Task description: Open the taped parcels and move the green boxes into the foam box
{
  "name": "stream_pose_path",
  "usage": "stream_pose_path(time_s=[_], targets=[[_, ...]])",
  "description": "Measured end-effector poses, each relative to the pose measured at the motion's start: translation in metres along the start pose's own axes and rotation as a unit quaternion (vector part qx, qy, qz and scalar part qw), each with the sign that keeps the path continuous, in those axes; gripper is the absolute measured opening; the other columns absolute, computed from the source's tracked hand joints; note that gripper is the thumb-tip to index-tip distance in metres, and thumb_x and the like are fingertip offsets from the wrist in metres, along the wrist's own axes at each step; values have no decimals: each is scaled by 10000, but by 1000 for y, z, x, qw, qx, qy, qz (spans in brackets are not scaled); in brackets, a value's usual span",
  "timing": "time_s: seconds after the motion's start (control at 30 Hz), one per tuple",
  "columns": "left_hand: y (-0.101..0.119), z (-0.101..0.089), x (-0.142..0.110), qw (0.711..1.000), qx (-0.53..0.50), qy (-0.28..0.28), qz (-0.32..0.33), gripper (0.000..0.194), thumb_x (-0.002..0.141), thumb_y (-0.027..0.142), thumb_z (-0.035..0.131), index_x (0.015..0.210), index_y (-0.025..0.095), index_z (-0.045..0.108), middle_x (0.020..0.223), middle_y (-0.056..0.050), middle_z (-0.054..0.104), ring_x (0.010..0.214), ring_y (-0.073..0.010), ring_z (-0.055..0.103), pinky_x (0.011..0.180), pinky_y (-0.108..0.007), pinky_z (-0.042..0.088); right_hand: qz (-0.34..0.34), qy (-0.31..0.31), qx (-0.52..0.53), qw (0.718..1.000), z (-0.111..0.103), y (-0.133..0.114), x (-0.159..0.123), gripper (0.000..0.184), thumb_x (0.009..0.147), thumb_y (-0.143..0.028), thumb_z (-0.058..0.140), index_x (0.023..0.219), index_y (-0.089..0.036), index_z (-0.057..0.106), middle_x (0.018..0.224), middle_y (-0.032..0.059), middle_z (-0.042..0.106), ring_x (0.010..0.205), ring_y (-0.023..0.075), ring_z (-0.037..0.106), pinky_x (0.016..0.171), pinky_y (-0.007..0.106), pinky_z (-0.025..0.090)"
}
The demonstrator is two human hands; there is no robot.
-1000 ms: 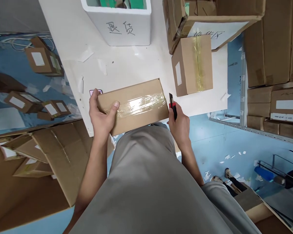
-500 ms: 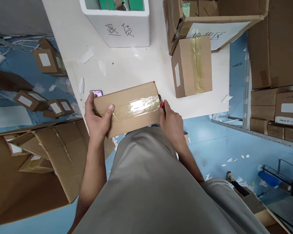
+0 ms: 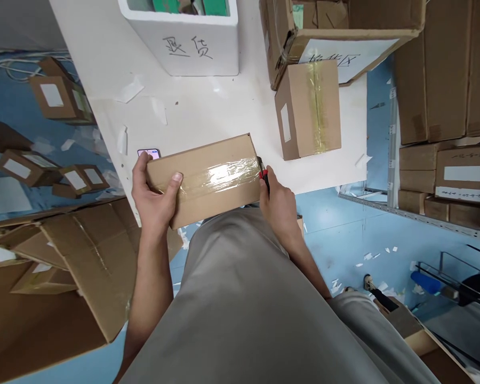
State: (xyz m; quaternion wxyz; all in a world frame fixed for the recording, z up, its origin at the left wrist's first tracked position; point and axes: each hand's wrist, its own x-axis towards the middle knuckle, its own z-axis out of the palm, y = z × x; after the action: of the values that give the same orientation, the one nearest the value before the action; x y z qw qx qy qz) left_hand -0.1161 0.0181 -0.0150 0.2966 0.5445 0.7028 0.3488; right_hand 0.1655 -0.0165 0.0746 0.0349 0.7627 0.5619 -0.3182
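Note:
A long brown cardboard box [image 3: 212,200] with shiny clear tape along its top lies across the near edge of the white table, slightly tilted. My left hand [image 3: 156,202] grips its left end, thumb on top and fingers round the far corner. In my right hand [image 3: 279,205] is a utility knife [image 3: 264,178] with a black and red handle. The knife's tip meets the right end of the box, where the tape runs over the edge. A phone [image 3: 149,154] with its screen lit lies just beyond my left fingers, partly covered by them.
On the table [image 3: 208,114] stand a white foam box [image 3: 202,48], a taped carton [image 3: 310,112] and a large open carton [image 3: 344,48]. Paper scraps [image 3: 130,90] lie at the left. A big open box [image 3: 100,266] is at lower left. Shelved cartons [image 3: 460,170] stand right.
The view has shifted slightly, so the surroundings sit further left. Both hands keep their hold, and the knife stays at the right end of the box with little visible movement.

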Motion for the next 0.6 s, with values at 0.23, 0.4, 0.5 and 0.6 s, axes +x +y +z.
stream_pose_path(time_s=[0.23, 0.4, 0.5, 0.6], targets=[[0, -1, 0, 1000, -4, 1, -1, 864, 876, 552, 871, 1636, 220, 628, 1703, -118, 658, 1614, -330, 593, 1416, -517, 427, 16, -37, -66, 997, -13, -12, 1, 592, 1256, -287, 323, 1829, -152, 388, 1292, 196, 861, 1094, 308, 839, 950, 395, 636], [-13, 3, 0, 1000, -24, -4, 2, 869, 865, 529, 888, 1633, 216, 632, 1690, -126, 655, 1578, -328, 614, 1392, -521, 452, 30, -48, -112, 992, -31, -30, 9, 586, 1254, -237, 338, 1826, -117, 369, 1232, 223, 853, 1099, 323, 842, 971, 419, 642], [-21, 7, 2, 999, -29, 13, 4, 907, 814, 551, 906, 1607, 208, 632, 1667, -133, 656, 1570, -324, 604, 1384, -518, 449, 39, -67, -120, 990, -37, -34, 3, 590, 1256, -228, 333, 1834, -111, 362, 1169, 226, 855, 1077, 344, 850, 942, 433, 646], [-21, 9, 1, 999, -32, 20, 12, 860, 823, 516, 893, 1580, 192, 642, 1627, -137, 667, 1529, -307, 619, 1359, -501, 470, 62, -110, -131, 983, -34, -26, -15, 597, 1236, -208, 384, 1823, -104, 382, 1103, 222, 862, 1042, 352, 859, 900, 419, 646]])
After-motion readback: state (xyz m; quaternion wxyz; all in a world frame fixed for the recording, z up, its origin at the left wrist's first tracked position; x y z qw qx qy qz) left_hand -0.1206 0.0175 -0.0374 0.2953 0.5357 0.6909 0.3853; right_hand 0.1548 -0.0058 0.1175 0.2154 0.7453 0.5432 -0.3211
